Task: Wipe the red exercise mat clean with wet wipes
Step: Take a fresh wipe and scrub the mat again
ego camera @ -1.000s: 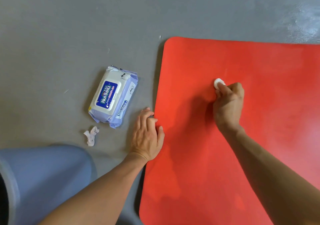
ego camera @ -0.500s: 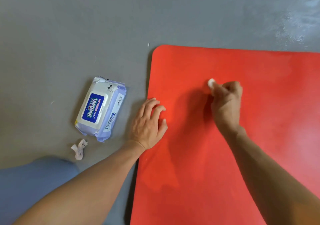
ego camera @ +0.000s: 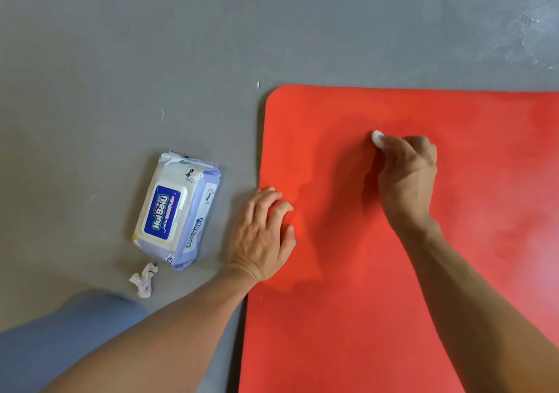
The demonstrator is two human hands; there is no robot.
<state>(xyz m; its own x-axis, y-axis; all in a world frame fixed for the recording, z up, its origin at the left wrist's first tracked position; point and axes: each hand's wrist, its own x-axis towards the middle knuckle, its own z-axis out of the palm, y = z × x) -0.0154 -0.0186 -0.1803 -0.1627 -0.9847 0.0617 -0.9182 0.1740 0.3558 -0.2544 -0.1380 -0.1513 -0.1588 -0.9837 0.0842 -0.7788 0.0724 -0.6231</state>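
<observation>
our right hand (ego camera: 406, 174) pinches a balled wet wipe (ego camera: 377, 137) against the red mat (ego camera: 363, 302). our left hand (ego camera: 261, 235) rests flat-fingered on the mat's edge, holding nothing. risk: the small wad may slip free or skip areas.

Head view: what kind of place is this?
Probably a gym or home workout floor: a red exercise mat lies flat on bare grey floor, with a wet wipes pack beside it.

Bright, even light, soft shadows beside both arms, glare on the floor (ego camera: 532, 29) top right.
</observation>
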